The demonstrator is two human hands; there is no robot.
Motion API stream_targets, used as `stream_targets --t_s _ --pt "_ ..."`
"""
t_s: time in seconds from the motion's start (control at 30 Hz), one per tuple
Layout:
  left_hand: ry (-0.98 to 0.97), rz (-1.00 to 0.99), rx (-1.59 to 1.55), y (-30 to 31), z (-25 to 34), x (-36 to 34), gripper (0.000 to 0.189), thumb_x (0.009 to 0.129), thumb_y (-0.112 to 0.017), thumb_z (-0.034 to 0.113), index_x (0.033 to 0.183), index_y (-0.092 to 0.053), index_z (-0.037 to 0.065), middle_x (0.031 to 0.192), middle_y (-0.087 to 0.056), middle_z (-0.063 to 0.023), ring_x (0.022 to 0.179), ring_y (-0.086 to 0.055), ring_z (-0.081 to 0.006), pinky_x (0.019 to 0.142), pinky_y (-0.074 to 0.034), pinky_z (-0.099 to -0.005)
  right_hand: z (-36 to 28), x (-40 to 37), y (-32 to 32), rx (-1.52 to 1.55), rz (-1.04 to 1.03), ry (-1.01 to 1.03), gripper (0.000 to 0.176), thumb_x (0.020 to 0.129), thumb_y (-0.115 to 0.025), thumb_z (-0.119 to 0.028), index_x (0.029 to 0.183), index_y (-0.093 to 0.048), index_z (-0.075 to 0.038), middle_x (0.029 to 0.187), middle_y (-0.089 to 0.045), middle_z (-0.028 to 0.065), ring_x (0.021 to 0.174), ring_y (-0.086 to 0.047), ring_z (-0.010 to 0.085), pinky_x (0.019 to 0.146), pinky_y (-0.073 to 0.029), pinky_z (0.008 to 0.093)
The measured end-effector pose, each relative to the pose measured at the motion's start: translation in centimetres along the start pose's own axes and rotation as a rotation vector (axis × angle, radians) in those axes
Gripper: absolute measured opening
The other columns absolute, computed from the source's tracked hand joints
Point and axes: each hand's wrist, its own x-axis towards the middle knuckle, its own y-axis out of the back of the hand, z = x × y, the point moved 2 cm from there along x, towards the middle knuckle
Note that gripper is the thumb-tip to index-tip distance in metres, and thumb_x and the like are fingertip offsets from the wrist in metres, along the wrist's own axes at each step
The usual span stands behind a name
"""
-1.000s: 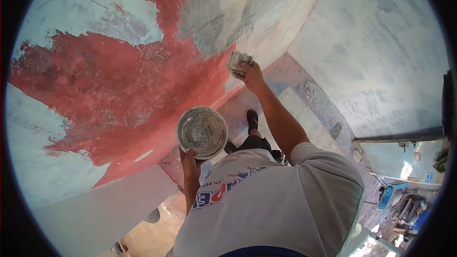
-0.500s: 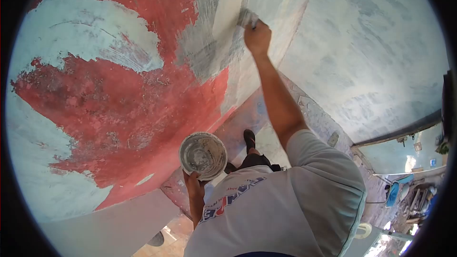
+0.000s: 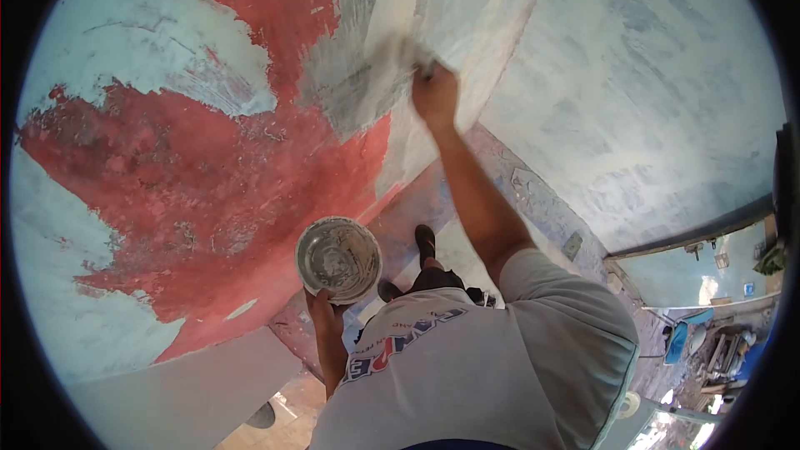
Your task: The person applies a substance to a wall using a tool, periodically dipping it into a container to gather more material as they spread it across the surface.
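Observation:
My right hand (image 3: 435,96) is closed on a putty knife (image 3: 408,52), whose blade is smeared by motion against the wall. Around the blade, the wall (image 3: 350,75) carries grey and whitish filler beside worn red paint. Lower down, my left hand (image 3: 325,310) grips the near side of a round bucket (image 3: 339,260). Greyish residue coats the bucket's inside, and its mouth faces up toward me.
Pale, patchy plaster covers the adjoining wall (image 3: 642,92) on the right. My shoe (image 3: 425,242) stands on the stained floor near the wall's foot. Assorted clutter (image 3: 725,350) lies at the far right, beyond a doorway-like opening.
My right hand and the putty knife have moved down and slightly left along the wall. The bucket, still in my left hand, appears a little further left and higher as the view shifts.

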Motion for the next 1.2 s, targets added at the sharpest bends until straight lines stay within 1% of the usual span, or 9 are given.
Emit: stream_targets --t_s 0.23,0.33,0.43,0.6,0.7,0.8,0.93,1.1,1.2 --pt "0.024 -0.003 -0.006 1.7 -1.3 -1.4 0.079 0.072 -0.046 -0.001 0.149 -0.036 0.017 0.134 -0.051 -0.0178 0.110 -0.066 -0.0421 0.071 -0.065 -0.0584 2.3 5.0 -1.3 -0.061 -0.021 -0.208 0.018 0.085 -0.061 -0.011 0.096 -0.071 -0.001 0.082 -0.069 0.0258 0.081 -0.069 0.0450 0.069 -0.054 0.0509" --pt "0.015 0.041 -0.017 1.9 -1.4 -1.5 0.079 0.072 -0.046 -0.001 0.148 -0.037 0.017 0.134 -0.052 -0.0173 0.110 -0.065 -0.0420 0.072 -0.065 -0.0585 -5.3 0.7 -2.4 0.088 0.040 -0.051 0.030 0.081 -0.061 -0.010 0.108 -0.074 -0.007 0.078 -0.069 0.0236 0.075 -0.069 0.0427 0.066 -0.056 0.0510" --pt "0.035 0.069 0.001 1.3 -1.6 -1.6 0.078 0.072 -0.047 -0.001 0.148 -0.038 0.017 0.134 -0.052 -0.0170 0.110 -0.065 -0.0421 0.072 -0.065 -0.0588 -14.0 -5.6 -2.0 -0.036 -0.348 -0.096 0.054 0.080 -0.061 -0.007 0.134 -0.062 -0.016 0.069 -0.066 0.0164 0.068 -0.068 0.0381 0.059 -0.053 0.0477" --pt "0.034 0.066 0.004 -0.2 -1.9 -1.8 0.078 0.072 -0.047 -0.001 0.147 -0.038 0.017 0.134 -0.052 -0.0171 0.110 -0.065 -0.0423 0.073 -0.065 -0.0594 -17.8 -12.0 -1.1 0.504 -0.552 0.169 0.046 0.078 -0.062 -0.005 0.124 -0.066 -0.012 0.070 -0.066 0.0177 0.069 -0.068 0.0386 0.056 -0.051 0.0472" --pt "-0.002 0.067 0.004 -0.2 -0.5 -1.2 0.078 0.072 -0.047 -0.001 0.147 -0.038 0.017 0.134 -0.052 -0.0171 0.110 -0.065 -0.0424 0.073 -0.065 -0.0597 -11.4 -8.8 -0.3 0.420 -0.546 -0.267 0.029 0.086 -0.060 -0.007 0.113 -0.070 -0.008 0.068 -0.063 0.0214 0.058 -0.065 0.0369 0.054 -0.049 0.0459" --pt "-0.017 0.042 -0.059 0.5 -0.7 -1.4 0.078 0.073 -0.047 -0.001 0.147 -0.038 0.017 0.133 -0.052 -0.0178 0.110 -0.065 -0.0429 0.074 -0.064 -0.0610 -1.5 -1.8 0.1 0.033 -0.092 -0.036 0.018 0.089 -0.065 -0.013 0.077 -0.061 0.000 0.066 -0.061 0.0250 0.057 -0.060 0.0431 0.052 -0.045 0.0485" --pt "-0.022 0.020 -0.115 1.5 -1.2 -2.3 0.078 0.073 -0.046 -0.002 0.148 -0.038 0.017 0.133 -0.053 -0.0190 0.109 -0.066 -0.0432 0.073 -0.064 -0.0606 4.3 5.6 -0.4 -0.114 0.094 -0.105 0.015 0.087 -0.061 -0.014 0.082 -0.061 0.000 0.072 -0.064 0.0264 0.071 -0.064 0.0483 0.065 -0.051 0.0550" --pt "-0.005 0.079 -0.067 3.8 -2.4 -1.0 0.079 0.071 -0.046 -0.001 0.148 -0.039 0.017 0.135 -0.052 -0.0169 0.109 -0.066 -0.0410 0.071 -0.065 -0.0581 0.7 -0.7 -5.8 -0.173 -0.101 -0.091 0.052 0.082 -0.061 -0.012 0.134 -0.063 -0.008 0.070 -0.067 0.0214 0.060 -0.066 0.0403 0.057 -0.051 0.0555" --pt "-0.013 0.090 -0.014 2.4 -1.6 -0.6 0.080 0.073 -0.046 -0.001 0.151 -0.038 0.018 0.138 -0.051 -0.0152 0.117 -0.062 -0.0378 0.071 -0.065 -0.0556 -8.4 -9.2 -4.0 0.127 -0.207 -0.027 0.061 0.080 -0.060 -0.006 0.140 -0.059 -0.014 0.071 -0.065 0.0209 0.064 -0.066 0.0398 0.063 -0.054 0.0495"
